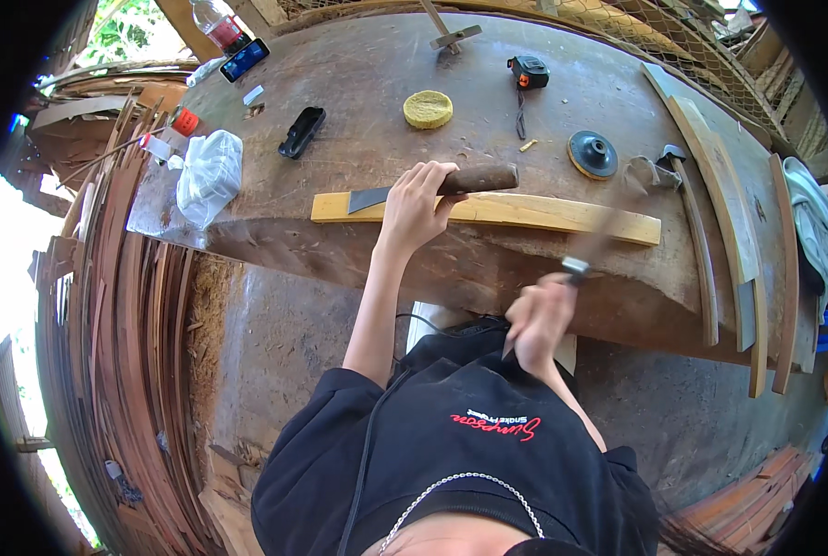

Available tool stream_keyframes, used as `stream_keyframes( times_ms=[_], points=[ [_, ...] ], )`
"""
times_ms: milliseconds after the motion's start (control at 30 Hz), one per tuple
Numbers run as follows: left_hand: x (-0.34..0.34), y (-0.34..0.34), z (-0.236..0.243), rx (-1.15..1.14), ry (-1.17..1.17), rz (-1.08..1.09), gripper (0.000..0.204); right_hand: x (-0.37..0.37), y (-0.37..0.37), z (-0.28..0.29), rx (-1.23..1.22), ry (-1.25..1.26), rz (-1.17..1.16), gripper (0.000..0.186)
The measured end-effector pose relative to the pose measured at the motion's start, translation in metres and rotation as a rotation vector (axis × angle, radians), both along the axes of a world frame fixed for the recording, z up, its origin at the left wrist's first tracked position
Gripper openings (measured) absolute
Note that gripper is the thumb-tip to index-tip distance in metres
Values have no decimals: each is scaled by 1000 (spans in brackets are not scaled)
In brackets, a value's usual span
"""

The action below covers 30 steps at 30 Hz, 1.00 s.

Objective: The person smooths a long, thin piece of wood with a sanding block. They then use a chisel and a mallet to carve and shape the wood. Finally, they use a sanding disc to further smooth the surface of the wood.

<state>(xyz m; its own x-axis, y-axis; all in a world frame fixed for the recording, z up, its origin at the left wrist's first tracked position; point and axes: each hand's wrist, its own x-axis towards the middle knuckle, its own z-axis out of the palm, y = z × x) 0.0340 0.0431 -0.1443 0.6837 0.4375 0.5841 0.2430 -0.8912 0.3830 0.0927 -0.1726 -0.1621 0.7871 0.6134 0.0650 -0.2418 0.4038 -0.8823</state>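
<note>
My left hand (417,206) grips a flat-bladed tool (367,198) with a thick dark wooden handle (488,179); the blade lies over a pale wooden plank (562,215) near the bench's front edge. My right hand (542,320) is closed on a motion-blurred tool (576,268) with a bright metal collar and a dark handle; its brownish upper part slants up toward the plank's right end and is too smeared to identify.
Bench (344,74) holds a sponge (428,108), tape measure (529,72), round pad (593,154), black case (301,132), phone (244,60), bottle (219,28), bag (210,178) and wooden tool (455,39). Strips (720,185) and a curved-handled tool (687,204) lie right; stacked boards (117,324) stand left.
</note>
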Motion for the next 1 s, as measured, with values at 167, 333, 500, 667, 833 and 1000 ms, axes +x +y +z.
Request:
stream_keyframes(
  times_ms=[167, 333, 500, 667, 833, 1000],
  points=[
    [-24, 20, -8, 36, 13, 63, 34, 13, -1, 11, -125, -19, 83, 20],
    [-26, 22, -4, 17, -20, 56, 34, 17, 27, 16, 248, -79, -241, 31],
    [-27, 37, 14, 68, 42, 60, 36, 1, 22, 2, -336, -26, 350, 28],
    [-16, 41, 61, 108, -134, -62, 36, 32, -1, 18, -241, 0, 58, 26],
    [66, -54, 84, 34, -205, -385, 42, 81, -60, 29, -69, -60, -324, 29],
    [172, -169, 45, -32, -23, -671, 27, 114, -133, 50, -57, -114, -689, 23]
  ],
)
